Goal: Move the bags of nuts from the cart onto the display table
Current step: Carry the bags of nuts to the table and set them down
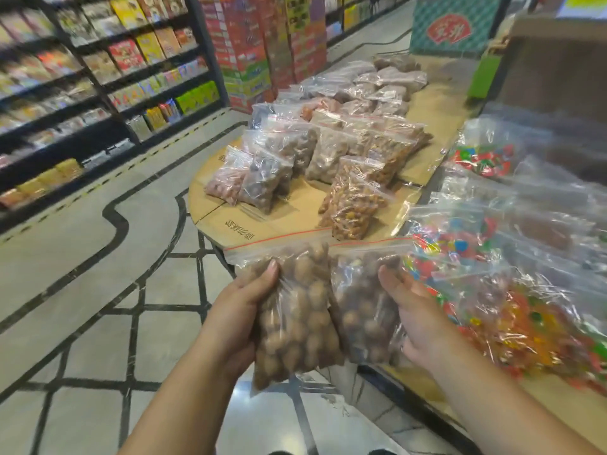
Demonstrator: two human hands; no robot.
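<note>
Display table [295, 221]: cardboard-covered top, its rounded near-left corner closest to you; it runs away from you toward the far right.

Store shelving [98, 77]: along the left of the aisle, stocked with boxed and bagged goods, blurred.

Stacked cartons [249, 50]: red and green, past the table's far-left edge.

Candy bags [512, 290]: clear zip bags of bright mixed sweets, heaped along the table's right edge, just beside your right hand.

Nut bags already on the table [315, 149]: clear zip bags with red seal strips, in rows from the near-left corner back toward the far end; pale pinkish and dark round nuts at the left edge, glossy orange-brown ones nearer the middle, lighter brown ones further back.

Bag of light brown nuts [295, 310]: you hold it upright in your left hand [239, 310], thumb across its front, fingers wrapped behind, clasped firmly. It hangs in the air just short of the table's near edge, over the floor.

Bag of darker nuts [364, 307]: touching the first bag on its right, at the same near edge. Your right hand [417, 323] grips it from the right side, palm behind it and thumb at its upper edge.
</note>
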